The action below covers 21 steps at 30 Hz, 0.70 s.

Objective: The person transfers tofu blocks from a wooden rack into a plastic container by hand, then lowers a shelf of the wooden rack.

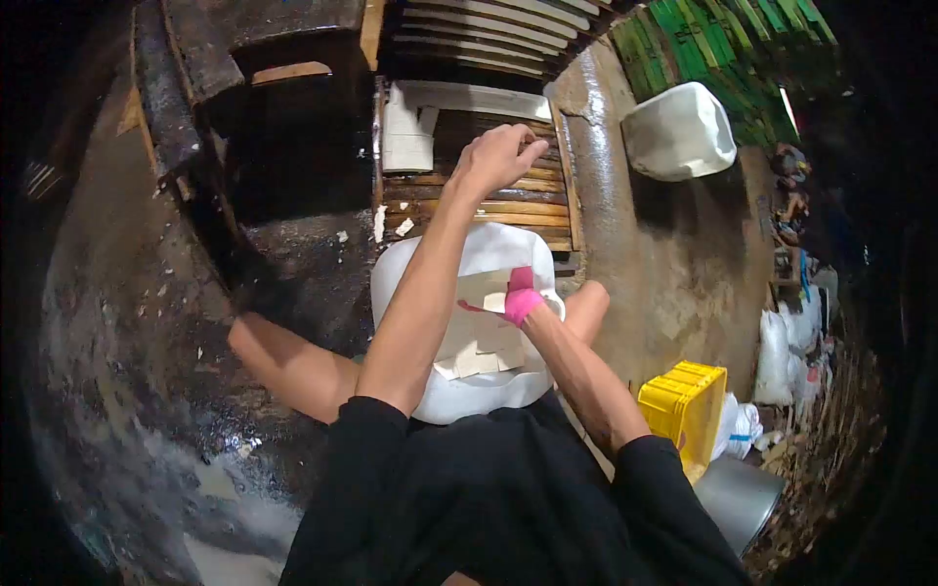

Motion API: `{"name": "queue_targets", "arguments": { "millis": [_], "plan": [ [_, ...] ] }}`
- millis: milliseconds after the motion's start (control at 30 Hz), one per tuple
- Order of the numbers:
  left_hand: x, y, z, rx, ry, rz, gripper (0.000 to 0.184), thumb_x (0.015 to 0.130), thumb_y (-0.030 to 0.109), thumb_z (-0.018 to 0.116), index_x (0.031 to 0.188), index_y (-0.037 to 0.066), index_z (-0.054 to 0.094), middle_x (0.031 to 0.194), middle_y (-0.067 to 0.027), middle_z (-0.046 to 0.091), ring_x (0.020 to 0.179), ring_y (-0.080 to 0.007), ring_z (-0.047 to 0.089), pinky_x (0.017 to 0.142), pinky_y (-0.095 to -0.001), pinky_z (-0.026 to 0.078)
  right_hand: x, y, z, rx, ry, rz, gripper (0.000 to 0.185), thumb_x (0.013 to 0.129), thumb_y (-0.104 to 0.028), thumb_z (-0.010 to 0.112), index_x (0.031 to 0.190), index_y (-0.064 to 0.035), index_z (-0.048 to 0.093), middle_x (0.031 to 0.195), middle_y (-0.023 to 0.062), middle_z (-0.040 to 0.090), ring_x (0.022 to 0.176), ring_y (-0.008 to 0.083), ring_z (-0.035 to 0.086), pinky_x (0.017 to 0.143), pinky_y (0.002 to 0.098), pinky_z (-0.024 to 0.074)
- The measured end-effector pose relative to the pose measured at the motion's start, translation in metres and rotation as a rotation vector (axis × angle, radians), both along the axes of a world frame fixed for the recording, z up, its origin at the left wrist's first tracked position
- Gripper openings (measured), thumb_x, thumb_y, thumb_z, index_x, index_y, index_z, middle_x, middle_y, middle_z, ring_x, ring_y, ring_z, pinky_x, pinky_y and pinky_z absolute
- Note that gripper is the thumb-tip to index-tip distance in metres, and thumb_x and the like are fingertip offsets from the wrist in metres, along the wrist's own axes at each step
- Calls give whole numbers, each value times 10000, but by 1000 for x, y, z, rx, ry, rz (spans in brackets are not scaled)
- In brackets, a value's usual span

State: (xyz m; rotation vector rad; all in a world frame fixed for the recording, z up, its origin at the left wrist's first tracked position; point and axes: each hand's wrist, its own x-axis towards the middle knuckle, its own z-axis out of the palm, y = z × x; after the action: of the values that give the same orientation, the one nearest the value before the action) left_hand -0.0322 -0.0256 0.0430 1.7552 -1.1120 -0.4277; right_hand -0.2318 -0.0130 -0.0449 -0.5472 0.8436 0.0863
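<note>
pale slabs (496, 344) lie in a tub (498, 244) near slats (518, 208), floor (674, 283) wet.

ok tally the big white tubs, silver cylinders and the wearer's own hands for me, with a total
Big white tubs: 2 (near tub between the legs, far tub at upper right)
Silver cylinders: 1 (silver cylinder at lower right)
Hands: 2 (left hand, right hand)
Total: 5
</note>
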Motion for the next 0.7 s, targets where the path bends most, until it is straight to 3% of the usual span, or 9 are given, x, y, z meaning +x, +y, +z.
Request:
{"name": "queue_targets", "arguments": {
  "millis": [200,300,333,433,533,700],
  "plan": [
    [-6,11,4,126,-136,26,416,875,449,537,1045,83,637,1027,-141,634,969,-328,611,840,-435,489,-6,-12,-23,-317,-55,-116,582,861,-475,436,1324,-122,426,1345,138,431,1202,378,425,890,648,392],
    [-6,11,-3,82,-170,65,383,863,427,557,993,78,650,977,-153,639,941,-341,620,810,-457,497,-8,-15,-20,-162,-32,-144,563,875,-489,441,1321,-146,430,1356,130,420,1221,381,405,892,669,383],
    [-7,14,-4,95,-159,53,380,863,425,557,991,79,650,978,-152,640,939,-340,622,808,-456,498,-7,-14,-6,55,47,-218,555,881,-502,444,1324,-169,427,1362,121,414,1233,382,389,881,695,375],
    [-6,17,-4,132,-145,36,369,860,421,563,975,82,650,986,-149,643,935,-333,626,801,-452,502,-15,-19,-19,-174,242,-224,523,899,-486,435,1332,-192,419,1375,102,400,1218,401,400,795,750,380],
    [-6,14,-11,145,-180,34,367,857,420,569,969,80,648,989,-143,644,937,-332,626,798,-450,502,-6,-11,-12,-326,458,-277,513,907,-495,423,1319,-190,442,1312,83,486,1135,337,509,831,619,469],
    [-3,11,-15,183,-176,29,363,855,421,573,969,85,647,986,-139,649,938,-333,625,795,-454,498,3,-12,-22,-512,537,-240,429,877,-438,441,1196,-161,514,1213,113,533,1069,327,548,799,568,475]
  ]
}}
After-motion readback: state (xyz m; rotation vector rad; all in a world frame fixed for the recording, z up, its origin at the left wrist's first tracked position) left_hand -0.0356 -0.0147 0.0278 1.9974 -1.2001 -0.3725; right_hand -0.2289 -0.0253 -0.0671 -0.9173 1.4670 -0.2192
